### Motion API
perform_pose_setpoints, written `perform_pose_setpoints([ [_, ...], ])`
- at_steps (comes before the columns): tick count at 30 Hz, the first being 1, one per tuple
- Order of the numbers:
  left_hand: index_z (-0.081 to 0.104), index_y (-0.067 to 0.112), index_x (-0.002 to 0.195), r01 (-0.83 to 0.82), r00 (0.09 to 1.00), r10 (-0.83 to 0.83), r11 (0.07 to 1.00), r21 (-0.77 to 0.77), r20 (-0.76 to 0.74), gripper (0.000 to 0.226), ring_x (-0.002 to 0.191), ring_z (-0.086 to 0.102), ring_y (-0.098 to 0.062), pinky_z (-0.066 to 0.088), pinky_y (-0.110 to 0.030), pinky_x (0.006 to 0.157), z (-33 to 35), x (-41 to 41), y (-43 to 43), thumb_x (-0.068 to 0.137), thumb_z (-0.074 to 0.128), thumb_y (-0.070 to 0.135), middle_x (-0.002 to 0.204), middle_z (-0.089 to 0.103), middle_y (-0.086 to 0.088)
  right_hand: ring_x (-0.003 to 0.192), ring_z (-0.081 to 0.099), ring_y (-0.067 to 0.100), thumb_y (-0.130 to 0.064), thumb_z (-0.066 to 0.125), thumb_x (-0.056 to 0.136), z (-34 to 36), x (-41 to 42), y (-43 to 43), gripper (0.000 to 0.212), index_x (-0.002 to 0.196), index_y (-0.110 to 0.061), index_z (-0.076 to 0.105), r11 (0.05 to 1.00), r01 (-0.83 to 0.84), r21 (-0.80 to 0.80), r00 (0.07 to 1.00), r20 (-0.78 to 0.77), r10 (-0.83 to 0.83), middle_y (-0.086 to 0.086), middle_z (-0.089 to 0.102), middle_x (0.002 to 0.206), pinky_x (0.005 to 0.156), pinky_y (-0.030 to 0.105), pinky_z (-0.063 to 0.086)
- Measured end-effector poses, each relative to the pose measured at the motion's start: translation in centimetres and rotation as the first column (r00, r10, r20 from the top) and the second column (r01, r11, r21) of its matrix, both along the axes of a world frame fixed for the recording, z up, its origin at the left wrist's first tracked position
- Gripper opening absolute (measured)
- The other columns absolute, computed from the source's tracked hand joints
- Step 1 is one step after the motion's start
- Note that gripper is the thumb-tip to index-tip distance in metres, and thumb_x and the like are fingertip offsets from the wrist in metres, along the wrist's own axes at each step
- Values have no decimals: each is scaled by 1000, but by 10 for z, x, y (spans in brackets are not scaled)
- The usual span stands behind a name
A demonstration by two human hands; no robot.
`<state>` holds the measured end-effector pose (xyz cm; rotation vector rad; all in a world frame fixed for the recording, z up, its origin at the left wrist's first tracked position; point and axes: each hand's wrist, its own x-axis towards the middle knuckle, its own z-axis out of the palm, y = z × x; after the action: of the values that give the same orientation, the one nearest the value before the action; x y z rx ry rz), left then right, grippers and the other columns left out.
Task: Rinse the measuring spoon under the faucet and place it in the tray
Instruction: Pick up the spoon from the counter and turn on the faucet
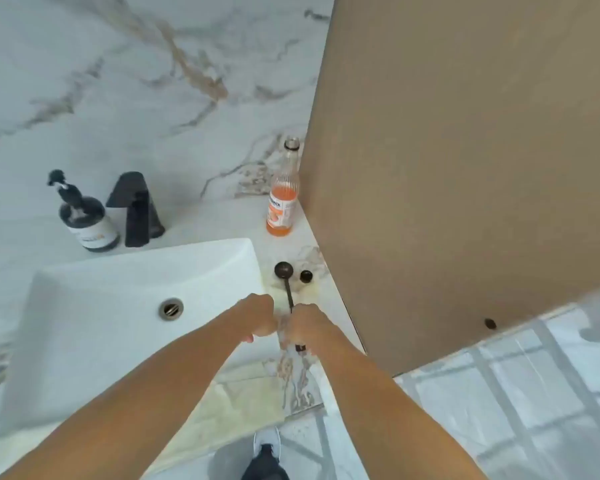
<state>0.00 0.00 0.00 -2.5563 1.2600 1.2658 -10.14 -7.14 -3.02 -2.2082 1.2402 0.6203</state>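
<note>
— Where is the measuring spoon (pixel 286 282) right now?
— On the marble bench (pixel 222 220), just right of the white sink (pixel 84 323). Its dark round bowl lies farthest from the person, and the thin handle runs back toward them into the right hand (pixel 307 327).
— Is that hand gripping it?
— It is closed into a fist over the handle's near part; the fingers are curled together around it, though they face away from the camera. A small dark bit shows below the fist, and I cannot tell whether it is the end of the handle.
— And the left hand (pixel 262 318)?
— Also a fist, touching the right one, over the sink's right rim. Whether it holds anything I cannot tell.
— What lies around the spoon?
— A small dark round object (pixel 306 276) just right of the bowl. Farther back stands an open glass bottle (pixel 284 199) of orange drink, close to a brown panel (pixel 465 168). Behind the sink are the black faucet (pixel 136 209) and, to its left, a dark pump bottle (pixel 84 220).
— Anything nearer?
— A pale cloth (pixel 246 400) on the bench edge, and a shoe (pixel 266 445) on the tiled floor (pixel 516 393).
</note>
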Motion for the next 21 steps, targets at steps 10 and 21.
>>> perform_pose_setpoints([
  [10, 70, 5, 79, -586, 775, 523, 804, -96, -354, 21, 69, 76, -31, 64, -39, 68, -68, 27, -56, 88, 60, 21, 77, 78, -15, 93, 64, 28, -43, 60, 92, -56, -1, -47, 30, 99, -14, 52, 989, 112, 94, 980, 154, -126, 9, 64, 106, 74, 36, 50],
  [21, 74, 11, 80, -782, 505, 645, 623, 13, -574, 16, 62, 62, -20, 57, -27, 60, -77, 37, -33, 85, 73, 26, 72, 68, -11, 54, 40, 7, -20, 63, 90, -53, 6, -30, 37, 62, -24, 39, 938, 3, 347, 945, 307, -116, -8, 44, 60, 56, 20, 36],
])
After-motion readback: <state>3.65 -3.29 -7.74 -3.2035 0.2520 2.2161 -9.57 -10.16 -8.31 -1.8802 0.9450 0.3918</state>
